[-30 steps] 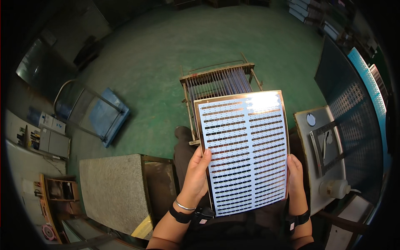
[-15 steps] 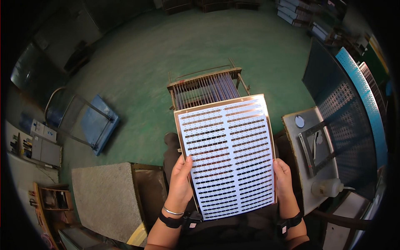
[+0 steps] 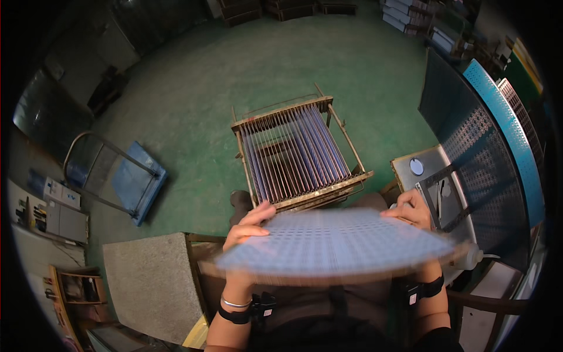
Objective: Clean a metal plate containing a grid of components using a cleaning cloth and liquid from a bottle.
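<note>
A copper-edged, pale blue patterned panel (image 3: 337,237) lies across the space above my lap, tilted and smeared by motion. My left hand (image 3: 249,227) grips its left end, the fingers laid along the far corner. At the other end my right hand (image 3: 413,210) pinches the far right corner between thumb and fingers. Just beyond the panel stands a slotted metal rack (image 3: 314,198), with several similar thin panels (image 3: 314,146) upright in its slots. The panel's near edge blurs over my forearms.
To my left is a grey-topped table (image 3: 146,281), with a blue platform trolley (image 3: 139,182) beyond it. A bench (image 3: 404,167) on my right carries a dark frame (image 3: 440,202), a white bottle (image 3: 469,257) and a round white disc (image 3: 416,166). Large perforated boards (image 3: 469,135) lean there.
The panel has swung from upright-facing with its long side away from me to lying crosswise and tilted. Both hands have moved up to its far corners, and the rack shows more fully.
</note>
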The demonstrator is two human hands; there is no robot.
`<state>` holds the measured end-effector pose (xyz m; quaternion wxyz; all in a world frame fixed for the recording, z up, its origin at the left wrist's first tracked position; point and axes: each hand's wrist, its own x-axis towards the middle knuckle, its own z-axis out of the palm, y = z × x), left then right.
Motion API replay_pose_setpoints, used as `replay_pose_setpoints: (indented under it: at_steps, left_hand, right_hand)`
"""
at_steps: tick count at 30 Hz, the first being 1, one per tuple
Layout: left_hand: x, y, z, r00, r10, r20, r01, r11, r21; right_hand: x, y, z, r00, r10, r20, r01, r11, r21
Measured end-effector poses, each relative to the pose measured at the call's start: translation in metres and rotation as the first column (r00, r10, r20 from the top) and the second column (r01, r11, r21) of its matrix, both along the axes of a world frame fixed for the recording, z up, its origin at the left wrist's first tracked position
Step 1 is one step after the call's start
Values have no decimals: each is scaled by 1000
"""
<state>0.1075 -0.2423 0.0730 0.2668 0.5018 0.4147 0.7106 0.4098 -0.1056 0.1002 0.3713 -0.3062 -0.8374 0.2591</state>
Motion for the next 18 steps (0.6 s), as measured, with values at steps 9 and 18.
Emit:
replay_pose_setpoints:
  at_steps: [9, 18]
  left_hand:
    - [25, -19, 3, 842, -176, 510, 339, 908, -246]
    - [43, -8, 11, 757, -13, 653, 306, 890, -337]
  right_hand:
    - [-11, 22, -18, 935, -315, -161, 352, 876, 330]
    - [-22, 18, -39, 892, -440, -103, 450, 886, 114]
